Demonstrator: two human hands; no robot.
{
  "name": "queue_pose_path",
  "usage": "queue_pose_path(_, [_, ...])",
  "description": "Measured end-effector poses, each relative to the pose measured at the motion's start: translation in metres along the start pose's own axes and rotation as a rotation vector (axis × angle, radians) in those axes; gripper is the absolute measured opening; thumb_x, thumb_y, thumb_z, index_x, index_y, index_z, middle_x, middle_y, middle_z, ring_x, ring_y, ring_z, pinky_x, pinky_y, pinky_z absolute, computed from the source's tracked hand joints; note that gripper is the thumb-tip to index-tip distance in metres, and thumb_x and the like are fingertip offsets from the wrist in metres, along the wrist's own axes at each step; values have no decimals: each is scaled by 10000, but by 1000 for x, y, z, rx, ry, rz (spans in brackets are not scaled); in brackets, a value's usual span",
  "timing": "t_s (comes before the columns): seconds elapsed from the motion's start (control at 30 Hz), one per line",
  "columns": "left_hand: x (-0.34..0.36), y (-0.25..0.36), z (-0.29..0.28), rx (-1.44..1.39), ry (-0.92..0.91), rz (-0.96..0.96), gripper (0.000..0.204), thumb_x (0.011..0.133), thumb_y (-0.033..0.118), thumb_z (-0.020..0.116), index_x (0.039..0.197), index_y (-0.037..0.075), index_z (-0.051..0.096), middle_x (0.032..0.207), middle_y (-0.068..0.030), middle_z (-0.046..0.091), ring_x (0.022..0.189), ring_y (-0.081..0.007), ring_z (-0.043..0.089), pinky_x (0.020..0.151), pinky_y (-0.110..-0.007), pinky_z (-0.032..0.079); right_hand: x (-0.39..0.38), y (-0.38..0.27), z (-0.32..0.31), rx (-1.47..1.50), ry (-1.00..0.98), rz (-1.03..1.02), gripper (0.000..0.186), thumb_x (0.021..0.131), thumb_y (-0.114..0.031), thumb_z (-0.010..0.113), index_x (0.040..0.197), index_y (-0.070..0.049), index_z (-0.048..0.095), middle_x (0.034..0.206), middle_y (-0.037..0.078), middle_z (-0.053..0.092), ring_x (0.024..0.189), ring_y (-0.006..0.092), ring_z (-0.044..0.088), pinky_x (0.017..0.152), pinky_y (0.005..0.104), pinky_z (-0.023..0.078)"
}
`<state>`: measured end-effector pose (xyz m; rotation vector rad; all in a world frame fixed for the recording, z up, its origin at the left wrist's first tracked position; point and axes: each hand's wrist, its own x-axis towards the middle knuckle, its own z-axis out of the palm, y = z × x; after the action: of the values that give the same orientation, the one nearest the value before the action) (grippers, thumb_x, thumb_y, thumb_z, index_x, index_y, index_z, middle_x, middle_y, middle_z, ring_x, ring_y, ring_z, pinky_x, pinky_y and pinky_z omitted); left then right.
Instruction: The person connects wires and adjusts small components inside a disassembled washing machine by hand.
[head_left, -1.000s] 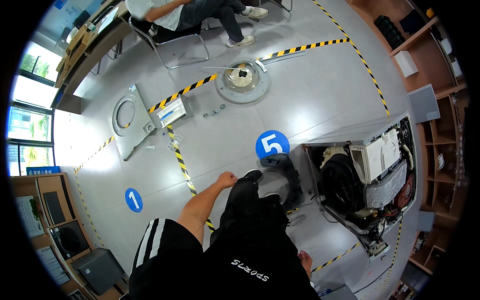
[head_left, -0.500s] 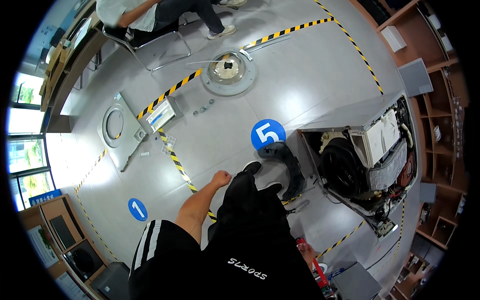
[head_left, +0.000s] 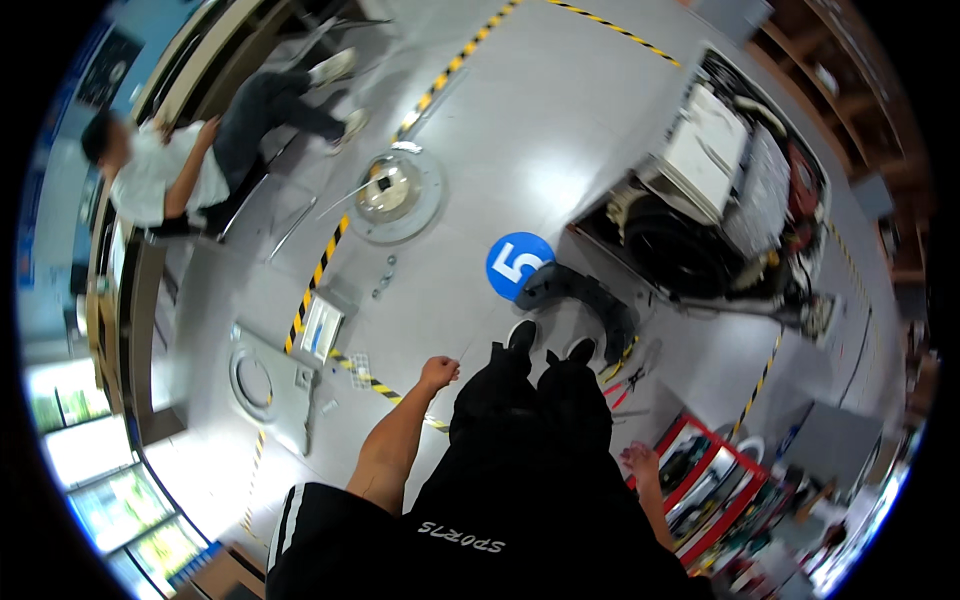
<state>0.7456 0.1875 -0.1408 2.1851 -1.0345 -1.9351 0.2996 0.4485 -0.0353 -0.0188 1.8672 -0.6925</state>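
My left hand [head_left: 438,373] hangs over the floor beside my left leg, its fingers curled closed. Whatever may be inside them is hidden. To the right of my legs, my right hand [head_left: 640,461] has its fingers apart and holds nothing visible. It is next to a red tool case [head_left: 690,428] filled with hand tools. Red-handled pliers [head_left: 627,386] lie open on the floor by my right shoe. A thick black curved piece [head_left: 592,297] rests in front of my shoes, partly over a blue floor marker [head_left: 508,258].
An opened washing machine [head_left: 690,250] lies at the right. A round glass door [head_left: 390,190], a detergent drawer [head_left: 322,326] and a panel with a round hole [head_left: 262,378] lie to the left. A seated person [head_left: 175,170] is at the far left. Striped tape [head_left: 318,280] crosses the floor.
The view has turned toward the right, bringing more of the red tool case into sight. My right hand, earlier at the red case's edge, now shows with fingers spread. The left stays closed.
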Motion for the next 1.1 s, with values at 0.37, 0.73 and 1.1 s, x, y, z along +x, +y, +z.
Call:
queue_pose_path(0.37, [-13,49,-22,202,-159,-40,219,877,251,527,905,45,594,777,-51,625,708,-167,611,617,-318,490,-23,49,31,38,138,75,191,852,-173,511,942,-31,603,807,35,611,712,135,625,611,246,487])
queue_pose_path(0.73, [10,119,-1,315,-254,64,215,864,246,523,937,56,591,843,-60,643,764,-162,628,663,-300,481,-54,92,57,257,217,143,207,832,-148,530,934,13,609,782,74,626,698,169,650,598,255,497])
queue_pose_path(1.1, [4,124,-8,377,-273,46,188,871,232,513,910,67,595,795,-36,642,722,-142,622,636,-293,473,-40,123,67,236,175,129,177,842,-151,543,972,-44,599,798,30,621,677,122,614,566,238,480])
